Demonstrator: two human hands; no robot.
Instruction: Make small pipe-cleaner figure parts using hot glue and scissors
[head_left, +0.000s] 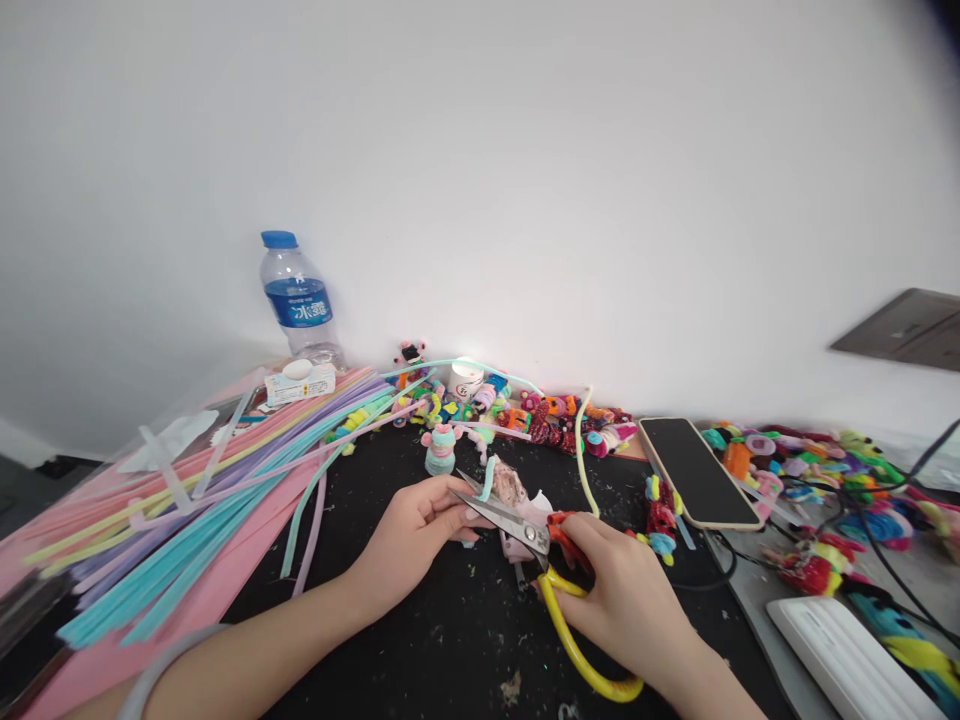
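My right hand (pixel 611 575) is closed around the handles of a pair of scissors (pixel 517 522), which have yellow and orange grips. Their blades are parted and point left, towards my left hand (pixel 420 525). The left fingers are pinched together on a short turquoise pipe cleaner (pixel 488 478), and its free end rises by the blades. Part of it is hidden behind the fingers. Just beyond stands a small pink and mint pipe-cleaner figure (pixel 441 450) with round ears. Under the scissors lies a pinkish object (pixel 514 546), mostly covered.
Bundled pastel pipe cleaners (pixel 217 510) spread across the left. A water bottle (pixel 296 300) stands by the wall. Colourful figures (pixel 555 425) and a paper cup (pixel 466 377) line the back. On the right are a phone (pixel 701 472), cables and a white device (pixel 847 655).
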